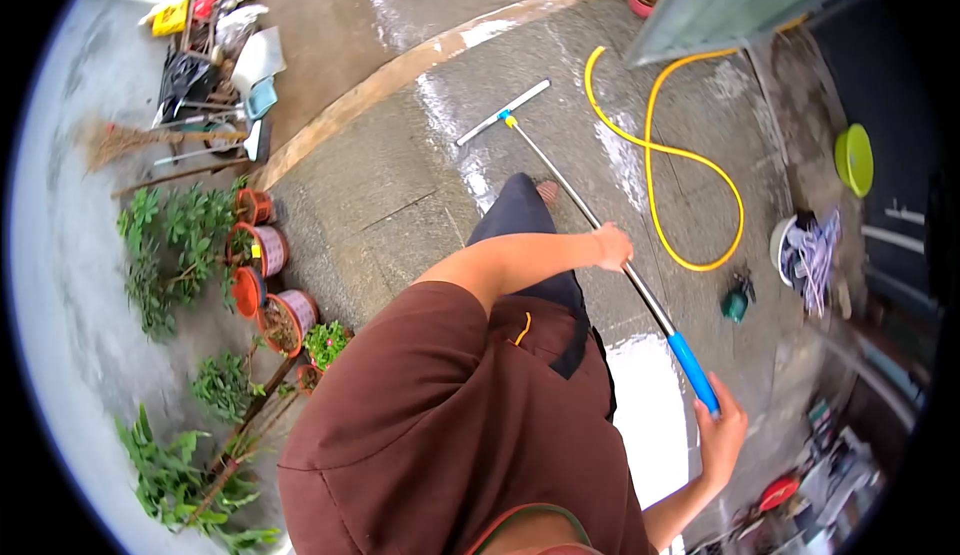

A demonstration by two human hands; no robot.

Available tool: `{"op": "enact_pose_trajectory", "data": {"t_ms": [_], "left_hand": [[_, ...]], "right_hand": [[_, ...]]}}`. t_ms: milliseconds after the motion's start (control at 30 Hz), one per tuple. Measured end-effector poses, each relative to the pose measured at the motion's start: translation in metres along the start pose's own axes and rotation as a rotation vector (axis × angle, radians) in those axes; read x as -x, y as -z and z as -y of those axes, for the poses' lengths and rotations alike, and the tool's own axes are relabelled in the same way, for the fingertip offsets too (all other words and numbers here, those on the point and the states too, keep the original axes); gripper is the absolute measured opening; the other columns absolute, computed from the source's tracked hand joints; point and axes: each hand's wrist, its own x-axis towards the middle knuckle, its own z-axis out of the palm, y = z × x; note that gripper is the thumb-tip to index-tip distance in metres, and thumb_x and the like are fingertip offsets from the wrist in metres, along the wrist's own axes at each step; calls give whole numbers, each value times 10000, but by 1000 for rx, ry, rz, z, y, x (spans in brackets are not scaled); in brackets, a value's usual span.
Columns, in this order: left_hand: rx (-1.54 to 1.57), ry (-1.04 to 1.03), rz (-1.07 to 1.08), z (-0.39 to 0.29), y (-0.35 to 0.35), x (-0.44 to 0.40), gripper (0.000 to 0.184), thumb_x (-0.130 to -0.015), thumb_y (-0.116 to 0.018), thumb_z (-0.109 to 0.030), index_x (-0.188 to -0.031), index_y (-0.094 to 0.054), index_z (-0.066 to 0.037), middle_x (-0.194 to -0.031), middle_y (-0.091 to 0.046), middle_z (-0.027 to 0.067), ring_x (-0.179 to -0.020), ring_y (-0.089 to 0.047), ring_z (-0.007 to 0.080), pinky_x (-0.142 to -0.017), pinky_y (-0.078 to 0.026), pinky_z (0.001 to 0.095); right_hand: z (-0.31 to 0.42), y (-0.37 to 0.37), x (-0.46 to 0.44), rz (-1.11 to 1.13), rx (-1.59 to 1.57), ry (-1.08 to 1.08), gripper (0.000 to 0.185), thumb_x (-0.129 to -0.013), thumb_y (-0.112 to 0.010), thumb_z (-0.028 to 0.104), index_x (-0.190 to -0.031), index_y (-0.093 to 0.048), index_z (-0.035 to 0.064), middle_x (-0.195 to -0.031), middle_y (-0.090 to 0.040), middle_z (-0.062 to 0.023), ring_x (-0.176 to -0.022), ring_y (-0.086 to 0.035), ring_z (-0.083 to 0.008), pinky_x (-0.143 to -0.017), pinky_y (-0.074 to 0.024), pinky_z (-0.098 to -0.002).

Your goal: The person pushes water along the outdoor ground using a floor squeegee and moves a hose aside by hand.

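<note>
A long-handled floor squeegee (648,300) slants across the wet paving. Its wide pale head (503,113), with a blue and yellow joint, rests on the ground ahead of me. My left hand (612,247) is closed around the middle of the metal pole. Lower down, my right hand (722,427) grips the end of the blue handle sleeve (692,367), its fingers partly hidden. My foot (547,192) shows beside the pole, beyond my dark trouser leg (515,210).
A looped yellow hose (738,210) lies right of the squeegee. Potted plants (292,317) and a straw broom (130,142) line the left wall. On the right are a green basin (854,160), a bucket with cloth (808,255) and a dark green object (735,302). A greenish panel (735,5) juts in above.
</note>
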Motion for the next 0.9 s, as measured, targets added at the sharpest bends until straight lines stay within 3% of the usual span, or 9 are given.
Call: {"op": "enact_pose_trajectory", "data": {"t_ms": [133,167,200,267,333,467,500,733,900], "left_hand": [[9,-315,93,-117,-33,-7,346,-807,-653,-485,-904,-713,-158,-838,-712,124,-860,-691,361,-712,-550,486],[87,-364,101,-144,-56,-14,350,-809,-659,-488,-889,-705,-150,-834,-710,128,-861,-690,363,-709,-549,490],[79,-410,91,-172,-74,-16,349,-806,-677,-486,-874,-697,-145,-831,-710,129,-856,-691,359,-698,-548,493],[118,-496,101,-216,-75,-1,328,-783,-722,-461,-865,-690,-146,-825,-709,120,-843,-694,345,-701,-543,490],[166,-603,115,-233,-86,6,306,-776,-726,-441,-875,-690,-154,-828,-713,98,-845,-695,329,-706,-540,484],[138,-602,146,-199,-106,9,222,-792,-692,-377,-847,-667,-163,-799,-697,95,-821,-681,338,-689,-519,487],[171,-598,120,-187,-98,14,205,-795,-681,-361,-838,-661,-162,-791,-692,100,-814,-675,343,-685,-513,489],[269,-486,-43,-135,-49,47,127,-776,-625,-256,-816,-649,-138,-764,-678,134,-790,-668,376,-689,-513,499],[91,-398,9,-3,6,71,171,-756,-636,-271,-841,-680,-128,-787,-690,156,-815,-685,390,-687,-540,504]], "right_hand": [[-55,21,113,-82,27,-138,487,-714,-749,-21,-1192,-656,-10,-1068,-696,-231,-951,-688,-379,-836,-529,-400],[-64,32,141,-62,-49,-291,484,-715,-725,9,-1193,-654,-19,-1014,-699,-195,-858,-652,-247,-769,-504,-336],[-69,41,171,-86,4,-385,508,-692,-718,-12,-1196,-653,-22,-939,-687,-155,-804,-613,-199,-736,-492,-316],[-85,50,219,-157,-70,-352,482,-673,-713,-22,-1153,-673,-26,-909,-692,-152,-795,-636,-228,-749,-500,-332],[-32,64,225,-101,35,-480,327,-837,-734,71,-1163,-715,53,-951,-722,-206,-811,-675,-253,-756,-519,-397],[-51,20,221,-178,-20,-307,412,-681,-713,-14,-1093,-697,-27,-948,-713,-183,-849,-677,-298,-793,-516,-374],[-36,19,211,-192,-11,-334,369,-685,-719,-17,-1054,-711,-23,-993,-718,-204,-901,-686,-353,-838,-520,-410],[21,31,179,-243,-67,-280,353,-684,-727,-33,-1036,-711,-18,-964,-720,-179,-860,-681,-331,-816,-520,-385],[123,-24,88,-191,-63,-324,337,-711,-715,-41,-1048,-702,-28,-946,-716,-199,-838,-688,-307,-780,-525,-363]]}}
